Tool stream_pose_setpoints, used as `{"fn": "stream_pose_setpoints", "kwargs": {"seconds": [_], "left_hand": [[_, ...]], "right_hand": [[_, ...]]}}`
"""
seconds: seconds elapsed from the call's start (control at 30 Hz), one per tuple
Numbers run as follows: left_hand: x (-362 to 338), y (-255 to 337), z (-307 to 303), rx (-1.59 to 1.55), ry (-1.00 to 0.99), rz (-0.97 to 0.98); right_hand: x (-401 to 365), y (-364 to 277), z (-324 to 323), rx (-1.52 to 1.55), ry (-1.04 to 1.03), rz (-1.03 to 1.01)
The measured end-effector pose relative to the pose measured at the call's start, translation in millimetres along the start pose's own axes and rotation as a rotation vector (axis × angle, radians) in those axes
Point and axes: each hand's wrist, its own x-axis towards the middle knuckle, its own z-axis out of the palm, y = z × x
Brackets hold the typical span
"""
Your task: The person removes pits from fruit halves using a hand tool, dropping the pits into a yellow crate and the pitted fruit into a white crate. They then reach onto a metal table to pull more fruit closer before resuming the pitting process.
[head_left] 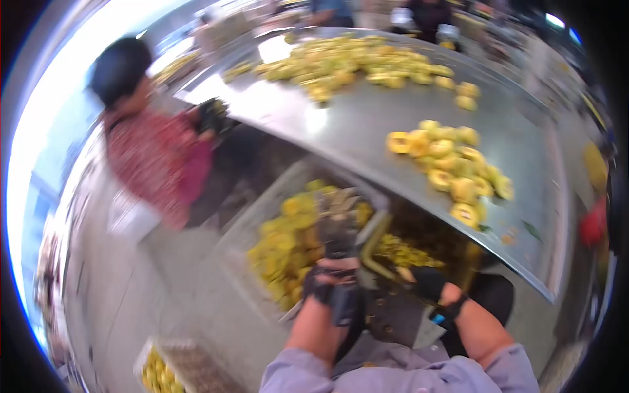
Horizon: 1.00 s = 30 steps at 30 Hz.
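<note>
My left hand (339,226), in a dark, dirty glove, reaches over a pale plastic crate (239,288) of yellow fruit (282,239). Its fingers look stretched out, though motion blurs them, and I see nothing held. My right hand (426,283), in a black glove with fingertips bare, curls closed beside the yellow rim (375,252) of a container. Whatever it grips is too blurred to make out. Small yellow pieces (407,252) lie inside that container, below the table edge. A dark band with a blue patch (445,314) circles my right wrist.
A metal table (367,124) spans the front, with halved yellow fruit heaped near me (458,167) and a larger pile (347,59) farther back. A co-worker in a red patterned top (154,157) stands at the left. Another fruit crate (190,367) sits on the floor.
</note>
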Motion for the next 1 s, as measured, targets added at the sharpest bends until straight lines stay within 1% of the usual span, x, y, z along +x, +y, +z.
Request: {"fn": "stream_pose_setpoints", "kwargs": {"seconds": [0.03,0.07,0.1,0.17,0.2,0.27,0.3,0.37,0.43,0.47,0.5,0.53,0.57,0.6,0.63,0.67,0.7,0.73,0.77,0.83,0.9,0.93,1.0], "left_hand": [[5,3,3,0.009,-0.014,-0.029],[11,5,3,0.017,-0.060,-0.080],[18,0,4,0.031,-0.102,-0.111],[23,-18,53,0.480,0.281,-0.027],[28,-25,57,0.491,0.188,-0.011],[36,-39,84,0.649,0.130,-0.005],[43,-47,96,0.727,0.099,0.006],[75,-64,93,0.963,-0.053,0.057],[114,-84,84,1.195,-0.232,0.154],[132,-97,75,1.293,-0.202,0.153],[152,-108,64,1.391,-0.166,0.156],[174,-115,48,1.835,-0.150,0.335],[181,-119,49,1.992,-0.185,0.386],[192,-125,43,2.155,-0.206,0.414],[211,-133,19,2.201,-0.213,0.453],[225,-139,5,2.221,-0.195,0.357],[229,-141,7,2.228,-0.190,0.108],[231,-146,14,2.200,-0.185,0.053],[232,-153,5,2.199,-0.204,0.243],[218,-160,16,2.110,-0.147,0.327],[204,-154,30,2.039,-0.045,0.174],[194,-147,37,1.995,0.003,0.191],[169,-137,50,1.897,0.076,0.226]], "right_hand": [[1,-2,2,0.081,0.007,0.036],[-1,-31,-21,0.088,0.003,0.083],[0,-31,-25,-0.018,-0.156,0.241],[-5,-20,-26,-0.013,-0.064,0.102],[-10,-18,-28,-0.001,-0.012,0.094],[-21,-20,-34,0.024,0.085,0.065],[-25,-22,-40,0.033,0.077,0.099],[-32,-30,-53,0.055,0.055,0.159],[-39,-28,-60,0.142,0.113,0.125],[-41,-27,-63,0.184,0.143,0.106],[-45,-25,-64,0.125,0.196,0.084],[-49,-21,-65,0.064,0.246,0.054],[-51,-19,-67,0.006,0.291,0.014],[-49,-19,-73,0.060,0.334,0.013],[-49,-22,-80,0.121,0.366,0.005],[-50,-25,-85,0.188,0.387,-0.007],[-52,-27,-87,0.148,0.373,0.048],[-53,-28,-91,0.104,0.359,0.104],[-52,-32,-95,0.135,0.339,0.109],[-49,-37,-100,0.190,0.300,0.138],[-51,-30,-86,0.142,0.366,0.164],[-51,-30,-81,0.114,0.407,0.185],[-39,-38,-91,0.140,0.616,0.120]]}}
